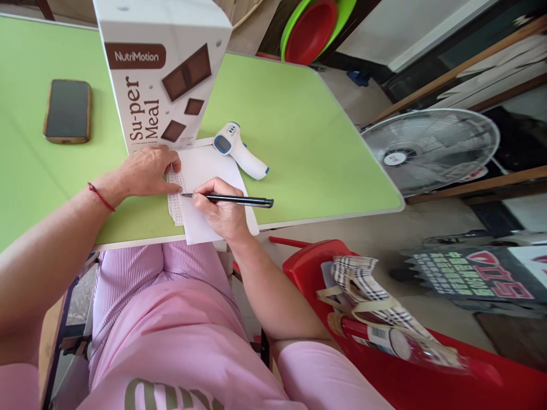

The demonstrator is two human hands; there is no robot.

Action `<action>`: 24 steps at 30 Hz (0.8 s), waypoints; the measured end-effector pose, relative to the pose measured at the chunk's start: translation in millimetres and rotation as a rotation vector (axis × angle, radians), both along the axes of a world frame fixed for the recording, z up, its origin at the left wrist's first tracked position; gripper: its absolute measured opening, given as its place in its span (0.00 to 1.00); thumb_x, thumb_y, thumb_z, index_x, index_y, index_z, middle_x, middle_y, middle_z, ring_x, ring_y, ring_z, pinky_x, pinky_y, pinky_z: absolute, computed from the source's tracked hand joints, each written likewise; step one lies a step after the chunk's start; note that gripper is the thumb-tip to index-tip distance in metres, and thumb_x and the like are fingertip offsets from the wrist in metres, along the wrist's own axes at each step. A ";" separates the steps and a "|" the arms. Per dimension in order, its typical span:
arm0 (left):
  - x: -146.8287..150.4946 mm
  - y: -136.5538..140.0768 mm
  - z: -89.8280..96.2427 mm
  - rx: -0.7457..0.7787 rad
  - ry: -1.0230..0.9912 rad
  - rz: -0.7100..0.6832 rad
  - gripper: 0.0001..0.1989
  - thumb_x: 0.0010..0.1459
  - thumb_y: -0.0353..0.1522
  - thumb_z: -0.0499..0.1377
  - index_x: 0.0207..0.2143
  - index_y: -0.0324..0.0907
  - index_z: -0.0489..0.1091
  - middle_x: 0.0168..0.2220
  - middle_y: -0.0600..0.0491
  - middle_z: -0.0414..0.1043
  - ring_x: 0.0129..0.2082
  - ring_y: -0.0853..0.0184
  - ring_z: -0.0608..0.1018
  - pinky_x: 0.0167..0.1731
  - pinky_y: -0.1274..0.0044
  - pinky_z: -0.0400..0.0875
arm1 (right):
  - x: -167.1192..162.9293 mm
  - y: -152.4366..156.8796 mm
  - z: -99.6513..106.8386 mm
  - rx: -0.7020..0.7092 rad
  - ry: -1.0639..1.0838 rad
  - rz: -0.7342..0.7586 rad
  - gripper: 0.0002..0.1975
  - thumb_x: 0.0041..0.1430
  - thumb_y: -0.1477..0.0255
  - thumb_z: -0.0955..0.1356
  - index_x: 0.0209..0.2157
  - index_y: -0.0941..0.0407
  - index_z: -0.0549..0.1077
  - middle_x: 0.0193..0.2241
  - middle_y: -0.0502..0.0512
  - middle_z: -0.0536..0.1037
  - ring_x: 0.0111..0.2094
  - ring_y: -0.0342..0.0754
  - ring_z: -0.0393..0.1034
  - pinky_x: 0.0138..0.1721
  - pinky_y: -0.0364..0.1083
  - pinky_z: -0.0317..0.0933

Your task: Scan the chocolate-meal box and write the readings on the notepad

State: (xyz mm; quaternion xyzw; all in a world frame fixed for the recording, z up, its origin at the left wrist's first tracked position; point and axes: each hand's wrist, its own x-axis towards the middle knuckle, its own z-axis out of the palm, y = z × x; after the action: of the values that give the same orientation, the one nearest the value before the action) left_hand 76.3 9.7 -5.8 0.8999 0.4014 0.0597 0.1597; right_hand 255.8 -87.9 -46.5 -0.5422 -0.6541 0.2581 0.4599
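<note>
My right hand (pixel 223 212) is closed around a black pen (pixel 241 200), its tip near the left side of a white sheet of paper (pixel 204 225). To its left, my left hand (pixel 150 171) has its thumb and forefinger apart and pressed down on a narrow white strip with small dark marks (pixel 175 208); I cannot make out the marks. This strip lies along the paper's left edge. A white and blue handheld infrared thermometer (pixel 243 152) rests at the sheet's upper right corner. Just beyond both hands stands a white and brown "Su-per Meal" box (pixel 171 74).
A phone (pixel 68 111) lies left on the green table (pixel 294 136). A red chair (pixel 314 265) at the right holds a checked bag (pixel 363 279) and a bottle (pixel 384 340). Past the table are a fan (pixel 431 149) and a red basin (pixel 311 31).
</note>
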 end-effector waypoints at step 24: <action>0.2 -0.1 -0.9 -0.004 -0.001 0.006 0.17 0.48 0.41 0.63 0.40 0.41 0.73 0.36 0.49 0.73 0.40 0.57 0.75 0.34 0.72 0.65 | -0.8 0.5 0.3 0.028 0.004 -0.021 0.08 0.54 0.65 0.66 0.26 0.53 0.67 0.20 0.46 0.70 0.21 0.41 0.60 0.26 0.43 0.58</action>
State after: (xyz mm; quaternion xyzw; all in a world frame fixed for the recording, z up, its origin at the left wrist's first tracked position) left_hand 76.5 9.6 -6.7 0.8984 0.4040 0.0596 0.1615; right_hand 255.1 -87.5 -46.3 -0.5420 -0.6511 0.2451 0.4714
